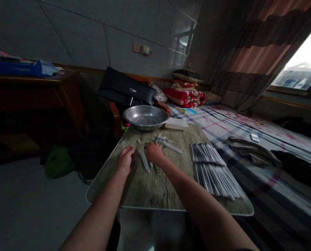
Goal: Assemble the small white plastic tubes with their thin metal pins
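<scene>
My left hand (125,161) is over the left part of the small wood-patterned table (155,188), its fingers curled together; what they hold, if anything, is too dark to make out. To its right, my right hand (154,152) reaches down among loose parts, fingertips bent and bunched, and I cannot make out what is in them. Several pale, pen-like tubes (144,161) lie between and under my hands. Beyond the right hand is a loose heap of clear tubes (173,146) and thin dark sticks. Two rows of slim, pen-like sticks with dark ends (218,179) lie at the table's right.
A metal basin (146,116) and a white plastic tray (176,124) stand at the table's far edge. Behind them, a black bag (126,87) rests on a wooden chair. A bed with a checked sheet (210,120) borders the right side; a wooden desk (66,90) stands left.
</scene>
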The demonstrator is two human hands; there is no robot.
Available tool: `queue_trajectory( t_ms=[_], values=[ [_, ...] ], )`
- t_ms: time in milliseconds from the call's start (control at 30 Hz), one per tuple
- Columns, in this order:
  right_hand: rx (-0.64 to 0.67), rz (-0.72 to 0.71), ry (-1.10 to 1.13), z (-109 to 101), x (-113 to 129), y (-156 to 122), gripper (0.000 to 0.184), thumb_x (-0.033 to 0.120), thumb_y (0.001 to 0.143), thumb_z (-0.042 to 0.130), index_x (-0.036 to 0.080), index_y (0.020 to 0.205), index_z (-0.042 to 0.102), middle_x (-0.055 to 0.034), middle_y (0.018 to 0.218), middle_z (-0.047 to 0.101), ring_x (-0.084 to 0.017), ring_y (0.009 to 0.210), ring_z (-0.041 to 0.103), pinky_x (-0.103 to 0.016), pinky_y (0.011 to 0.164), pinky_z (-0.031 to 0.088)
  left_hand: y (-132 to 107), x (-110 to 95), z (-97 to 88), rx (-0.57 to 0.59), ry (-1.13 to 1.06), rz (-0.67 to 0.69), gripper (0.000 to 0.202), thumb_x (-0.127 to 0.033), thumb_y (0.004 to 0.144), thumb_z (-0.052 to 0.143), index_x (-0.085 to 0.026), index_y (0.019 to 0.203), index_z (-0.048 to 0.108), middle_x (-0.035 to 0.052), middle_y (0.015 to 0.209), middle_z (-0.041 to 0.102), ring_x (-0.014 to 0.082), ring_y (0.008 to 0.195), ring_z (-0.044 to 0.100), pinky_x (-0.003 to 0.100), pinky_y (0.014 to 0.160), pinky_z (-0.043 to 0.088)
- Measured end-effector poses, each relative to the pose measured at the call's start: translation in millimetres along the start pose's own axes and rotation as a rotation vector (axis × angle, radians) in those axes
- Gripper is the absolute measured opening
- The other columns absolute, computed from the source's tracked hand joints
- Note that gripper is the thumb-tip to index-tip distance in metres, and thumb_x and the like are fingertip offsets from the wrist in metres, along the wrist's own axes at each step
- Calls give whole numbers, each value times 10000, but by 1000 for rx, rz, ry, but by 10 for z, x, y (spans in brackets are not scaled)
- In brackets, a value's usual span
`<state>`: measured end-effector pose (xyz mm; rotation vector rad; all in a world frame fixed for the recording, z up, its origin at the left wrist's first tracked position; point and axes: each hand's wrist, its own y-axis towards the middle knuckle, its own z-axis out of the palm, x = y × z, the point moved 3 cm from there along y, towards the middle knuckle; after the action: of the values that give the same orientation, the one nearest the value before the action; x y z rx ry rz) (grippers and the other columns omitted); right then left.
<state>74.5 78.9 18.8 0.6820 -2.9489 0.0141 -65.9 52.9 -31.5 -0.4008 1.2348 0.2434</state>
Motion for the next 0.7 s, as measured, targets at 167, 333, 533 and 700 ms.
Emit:
queue_trajectory(
  t_ms=[167,333,533,700],
  values=[
    [40,-40,-7,93,20,304,421,242,830,471,257,1238,574,-78,1256,578,-340,1155,476,-492,888,411,20,22,32,-28,14,13,371,-313,557,655,-170,897,611,-2,771,603,114,593,548,241,553,414],
    [40,-34,-17,197,88,565,459,338,876,433,292,1330,475,-85,1382,475,-358,1260,378,-554,948,348,-8,41,79,-32,41,-20,401,-315,599,632,-185,978,620,-16,726,589,98,520,507,219,492,346],
    [77,-12,-26,322,90,658,442,354,876,443,306,1314,486,-89,1353,507,-341,1276,360,-574,957,314,-13,-1,83,-59,-40,-8,355,-259,549,641,-167,891,615,0,774,599,107,596,528,226,536,391],
    [61,-32,-23,287,76,542,371,305,855,479,301,1208,591,-82,1256,590,-346,1221,420,-574,952,307,14,-8,54,-40,-41,12,349,-286,538,642,-178,866,597,3,790,607,135,646,559,259,581,427]
  ],
)
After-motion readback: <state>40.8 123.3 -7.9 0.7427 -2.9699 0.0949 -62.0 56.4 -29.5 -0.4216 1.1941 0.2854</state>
